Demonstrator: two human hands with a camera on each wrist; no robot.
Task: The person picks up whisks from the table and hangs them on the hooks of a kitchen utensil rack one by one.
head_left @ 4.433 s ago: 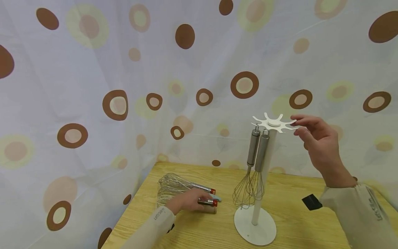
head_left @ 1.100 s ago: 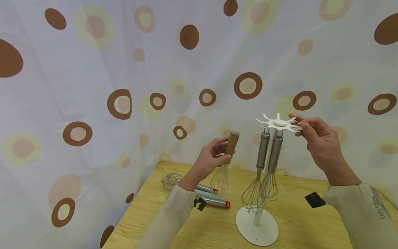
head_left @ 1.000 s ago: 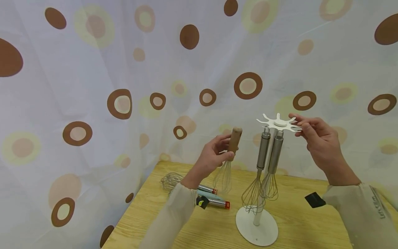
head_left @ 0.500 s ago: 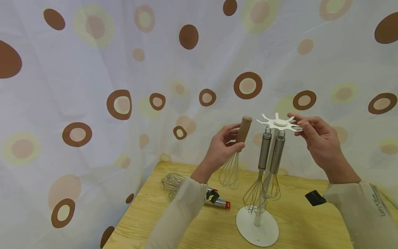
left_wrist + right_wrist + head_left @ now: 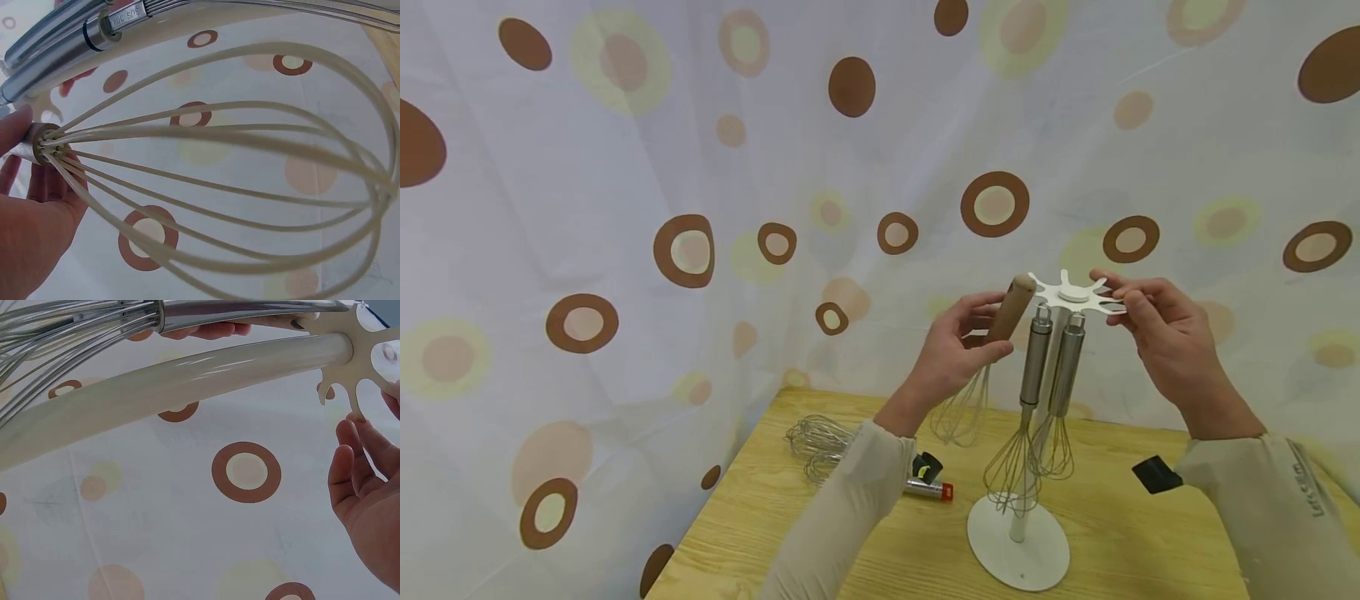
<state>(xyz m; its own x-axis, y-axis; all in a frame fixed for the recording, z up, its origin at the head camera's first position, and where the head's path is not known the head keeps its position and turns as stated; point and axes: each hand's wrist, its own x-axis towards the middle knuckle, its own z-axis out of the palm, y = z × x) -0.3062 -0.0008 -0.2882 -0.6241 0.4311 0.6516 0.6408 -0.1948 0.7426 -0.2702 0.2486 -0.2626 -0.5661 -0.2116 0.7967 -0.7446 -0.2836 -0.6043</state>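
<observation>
A whisk with a wooden handle (image 5: 1011, 310) is held in my left hand (image 5: 949, 360), fingers and thumb around the handle. It tilts, handle end up, beside the left of a white stand's hooked top (image 5: 1072, 294). Pale wires (image 5: 187, 132) of this whisk fill the left wrist view. Two steel-handled whisks (image 5: 1036, 367) hang from the stand's hooks on the near side. My right hand (image 5: 1180, 346) pinches a hook tip at the right of the top. In the right wrist view, the right hand's (image 5: 378, 506) fingertips touch a hook's end.
Several whisks (image 5: 820, 440) lie on the wooden table (image 5: 737, 508) to the left, partly behind my left sleeve; one red handle end (image 5: 947, 492) shows. The stand's round white base (image 5: 1045, 558) rests on the table. A patterned curtain (image 5: 737, 167) rises behind.
My left hand has picked up the wooden-handled whisk from the table and carried it up and right to the stand's top. The right hand has come to pinch the hook tip.
</observation>
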